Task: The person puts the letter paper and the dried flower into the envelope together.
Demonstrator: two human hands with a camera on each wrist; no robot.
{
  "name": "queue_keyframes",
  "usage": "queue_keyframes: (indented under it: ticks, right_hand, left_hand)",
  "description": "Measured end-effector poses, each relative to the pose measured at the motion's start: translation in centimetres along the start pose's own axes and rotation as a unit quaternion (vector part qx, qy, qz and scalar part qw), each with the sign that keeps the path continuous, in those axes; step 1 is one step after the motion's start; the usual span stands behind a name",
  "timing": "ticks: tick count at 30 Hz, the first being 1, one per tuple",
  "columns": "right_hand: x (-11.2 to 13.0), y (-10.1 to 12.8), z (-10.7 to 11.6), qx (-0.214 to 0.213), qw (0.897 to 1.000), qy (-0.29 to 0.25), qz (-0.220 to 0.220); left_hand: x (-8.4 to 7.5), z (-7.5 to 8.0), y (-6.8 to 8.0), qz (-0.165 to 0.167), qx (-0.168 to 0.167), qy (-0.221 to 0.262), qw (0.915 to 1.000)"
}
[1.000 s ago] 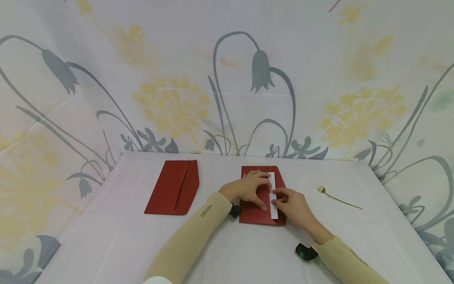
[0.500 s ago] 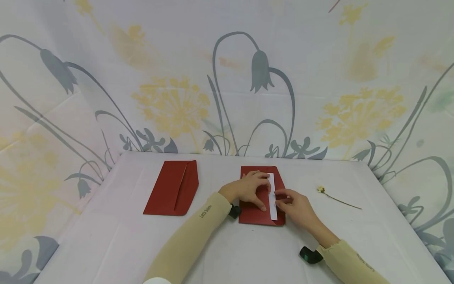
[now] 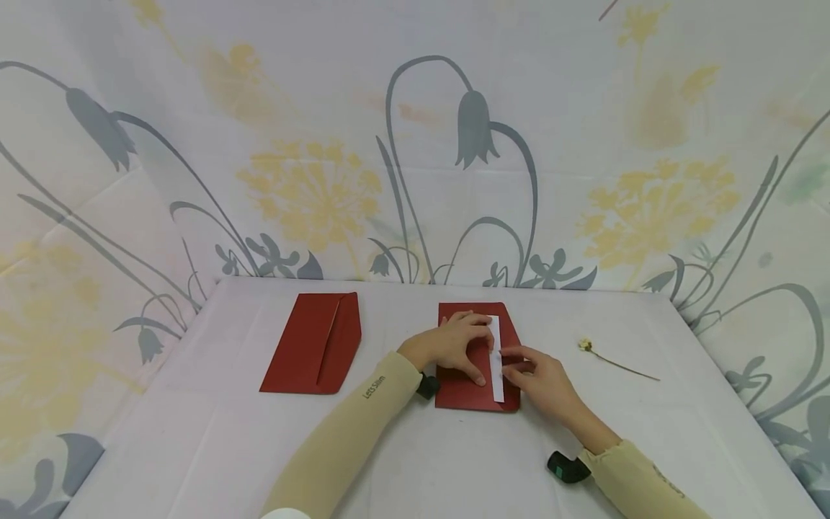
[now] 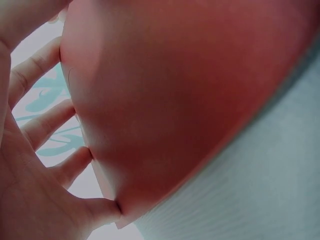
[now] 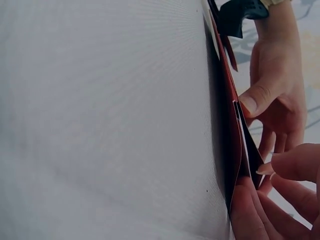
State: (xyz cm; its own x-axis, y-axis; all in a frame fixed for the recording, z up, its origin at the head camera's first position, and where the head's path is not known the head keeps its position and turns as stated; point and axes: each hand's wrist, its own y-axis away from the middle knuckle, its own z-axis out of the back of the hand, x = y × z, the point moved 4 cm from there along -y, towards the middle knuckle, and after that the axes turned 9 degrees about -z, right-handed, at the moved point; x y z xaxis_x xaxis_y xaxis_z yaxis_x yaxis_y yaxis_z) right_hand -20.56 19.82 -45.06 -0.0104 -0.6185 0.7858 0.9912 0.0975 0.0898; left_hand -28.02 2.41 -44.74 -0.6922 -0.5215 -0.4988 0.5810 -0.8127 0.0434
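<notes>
A red envelope [image 3: 450, 393] lies right of the table's middle, its flap to the right. A white strip of paper [image 3: 497, 382] shows along its mouth; in the right wrist view the paper [image 5: 245, 150] stands between the red layers. Spread over the envelope, my left hand [image 3: 456, 343] rests its fingertips on it; the left wrist view shows separate fingers touching the red edge [image 4: 95, 155]. From the right, my right hand [image 3: 541, 378] has thumb and index tips apart at the strip's edge. Its lower fingers [image 5: 245, 210] touch the envelope's mouth in the right wrist view.
Another red envelope [image 3: 301, 346] lies to the left with its flap to the right. A dried flower with a pale yellow head and thin stem [image 3: 616, 362] lies to the right. Behind the white-covered table [image 3: 389, 461] hangs a flower-patterned cloth [image 3: 415, 144].
My right hand's fingertips have drawn slightly right off the white strip to its edge, and its wrist has shifted right and down. My left hand keeps its place on the envelope.
</notes>
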Motion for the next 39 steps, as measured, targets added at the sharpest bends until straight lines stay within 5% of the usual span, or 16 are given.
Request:
queue_keyframes:
  ticks: [39]
  right_hand:
    - [-0.3,-1.6,-1.5,0.091,0.991,-0.097,0.031]
  left_hand:
    - [-0.1,0.2,0.1,-0.008,-0.001,0.007,0.9999]
